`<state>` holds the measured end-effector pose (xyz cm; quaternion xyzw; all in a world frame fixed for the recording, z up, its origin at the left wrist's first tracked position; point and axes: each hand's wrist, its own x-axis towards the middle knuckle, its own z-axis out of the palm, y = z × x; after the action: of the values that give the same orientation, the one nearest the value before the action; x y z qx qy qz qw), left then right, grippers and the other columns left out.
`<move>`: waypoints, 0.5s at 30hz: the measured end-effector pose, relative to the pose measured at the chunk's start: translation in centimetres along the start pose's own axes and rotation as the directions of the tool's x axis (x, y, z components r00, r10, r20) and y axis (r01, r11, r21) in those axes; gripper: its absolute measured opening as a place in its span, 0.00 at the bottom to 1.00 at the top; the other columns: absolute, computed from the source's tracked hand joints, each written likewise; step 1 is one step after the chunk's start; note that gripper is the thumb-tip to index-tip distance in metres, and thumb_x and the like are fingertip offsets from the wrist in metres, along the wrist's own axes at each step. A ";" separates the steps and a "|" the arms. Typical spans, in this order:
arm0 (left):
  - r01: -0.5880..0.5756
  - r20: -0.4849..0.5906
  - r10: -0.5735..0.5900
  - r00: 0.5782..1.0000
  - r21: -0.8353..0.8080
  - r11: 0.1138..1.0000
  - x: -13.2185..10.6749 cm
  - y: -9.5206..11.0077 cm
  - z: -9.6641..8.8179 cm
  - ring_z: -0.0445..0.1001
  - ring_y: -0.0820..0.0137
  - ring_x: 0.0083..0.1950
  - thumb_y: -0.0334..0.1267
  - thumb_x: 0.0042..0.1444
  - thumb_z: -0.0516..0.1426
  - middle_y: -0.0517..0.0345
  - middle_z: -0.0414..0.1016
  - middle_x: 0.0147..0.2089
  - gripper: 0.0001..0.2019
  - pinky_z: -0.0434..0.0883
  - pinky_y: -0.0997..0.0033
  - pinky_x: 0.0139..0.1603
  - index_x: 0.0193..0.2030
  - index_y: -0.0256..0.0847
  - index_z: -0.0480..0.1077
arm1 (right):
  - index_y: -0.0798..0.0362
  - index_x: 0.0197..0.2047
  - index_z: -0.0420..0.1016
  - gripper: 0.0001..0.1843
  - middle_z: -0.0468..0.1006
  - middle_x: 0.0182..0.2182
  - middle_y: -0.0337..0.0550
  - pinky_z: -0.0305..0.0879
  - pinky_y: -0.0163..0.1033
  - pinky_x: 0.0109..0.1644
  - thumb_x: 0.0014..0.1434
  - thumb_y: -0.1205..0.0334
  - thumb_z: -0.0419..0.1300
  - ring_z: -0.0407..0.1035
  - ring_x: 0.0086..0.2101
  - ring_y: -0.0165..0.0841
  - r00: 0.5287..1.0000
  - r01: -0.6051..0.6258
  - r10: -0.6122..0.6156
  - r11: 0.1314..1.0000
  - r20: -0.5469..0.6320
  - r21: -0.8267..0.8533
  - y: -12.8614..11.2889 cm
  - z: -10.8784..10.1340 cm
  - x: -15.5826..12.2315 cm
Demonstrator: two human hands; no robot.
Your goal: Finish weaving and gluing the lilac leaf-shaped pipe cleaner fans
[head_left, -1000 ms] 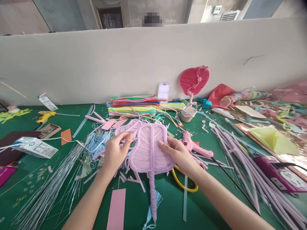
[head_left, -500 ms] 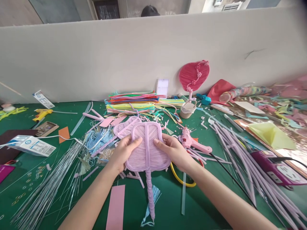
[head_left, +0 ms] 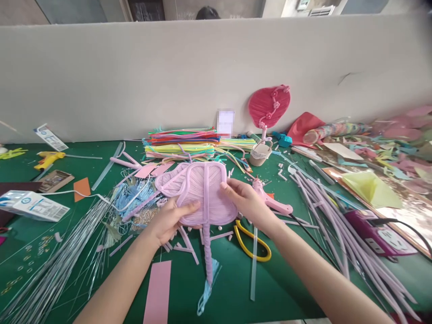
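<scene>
Both the left hand (head_left: 168,220) and right hand (head_left: 247,199) grip a lilac, lobed fan of fuzzy stems (head_left: 219,198) above the green counter (head_left: 232,288), pinching its lower-left and right edges, probably to steady it.

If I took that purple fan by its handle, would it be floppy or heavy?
The purple fan would probably be stiff: it has a thick rim and middle rib. It's likely light, since it looks thin. The slim handle might bend slightly.
</scene>
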<state>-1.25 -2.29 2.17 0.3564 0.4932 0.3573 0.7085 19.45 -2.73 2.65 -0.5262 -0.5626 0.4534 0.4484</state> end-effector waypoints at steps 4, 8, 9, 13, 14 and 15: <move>-0.155 -0.179 0.138 0.974 -0.085 0.984 1.1 0.6 -1.5 0.80 0.59 0.42 0.30 0.46 0.66 0.50 0.80 0.47 0.22 0.82 0.63 0.32 0.50 0.39 0.72 | 0.51 0.41 0.77 0.14 0.80 0.33 0.43 0.68 0.39 0.36 0.60 0.51 0.58 0.73 0.33 0.35 0.987 0.031 -0.088 0.926 -0.136 -0.376 0.0 -2.0 -1.3; -0.206 -0.248 0.177 0.952 -0.097 0.974 1.9 1.0 -2.6 0.80 0.64 0.38 0.27 0.47 0.64 0.53 0.81 0.42 0.14 0.81 0.68 0.28 0.42 0.36 0.75 | 0.50 0.32 0.80 0.04 0.78 0.31 0.42 0.67 0.40 0.36 0.57 0.63 0.63 0.72 0.33 0.36 0.979 0.195 -0.099 0.725 0.181 -0.661 1.7 -0.9 -3.5; -0.204 -0.244 0.176 0.954 -0.093 0.975 1.9 1.0 -2.6 0.80 0.65 0.37 0.27 0.47 0.64 0.53 0.81 0.41 0.12 0.81 0.68 0.28 0.41 0.36 0.76 | 0.50 0.33 0.81 0.03 0.78 0.32 0.43 0.67 0.41 0.38 0.56 0.64 0.64 0.72 0.35 0.38 0.968 0.232 -0.092 0.680 0.234 -0.696 2.2 -0.3 -4.0; -0.184 -0.215 0.163 0.963 -0.080 0.980 1.7 0.9 -2.5 0.79 0.64 0.35 0.28 0.49 0.63 0.53 0.81 0.41 0.10 0.81 0.66 0.25 0.40 0.36 0.76 | 0.50 0.34 0.81 0.05 0.78 0.33 0.43 0.67 0.42 0.39 0.59 0.65 0.62 0.71 0.37 0.39 0.975 0.196 -0.056 0.674 0.215 -0.712 3.6 1.1 -4.8; -0.180 -0.210 0.159 0.965 -0.082 0.980 1.7 0.8 -2.4 0.79 0.64 0.35 0.28 0.49 0.62 0.52 0.81 0.40 0.10 0.81 0.66 0.24 0.40 0.36 0.76 | 0.50 0.34 0.80 0.07 0.78 0.33 0.43 0.67 0.41 0.38 0.60 0.65 0.60 0.71 0.35 0.37 0.978 0.174 -0.040 0.703 0.207 -0.690 3.8 1.1 -4.8; -0.175 -0.207 0.154 0.966 -0.086 0.981 1.6 0.8 -2.4 0.79 0.64 0.35 0.28 0.49 0.62 0.52 0.81 0.40 0.10 0.80 0.66 0.23 0.40 0.35 0.76 | 0.50 0.34 0.80 0.08 0.78 0.32 0.42 0.67 0.40 0.38 0.61 0.64 0.59 0.71 0.34 0.36 0.979 0.160 -0.027 0.727 0.205 -0.668 3.9 1.0 -4.9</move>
<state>-3.25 -0.10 1.53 0.3212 0.5113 0.4739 0.6410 19.36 -7.48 -1.48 -0.5814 -0.7535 0.2382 0.1937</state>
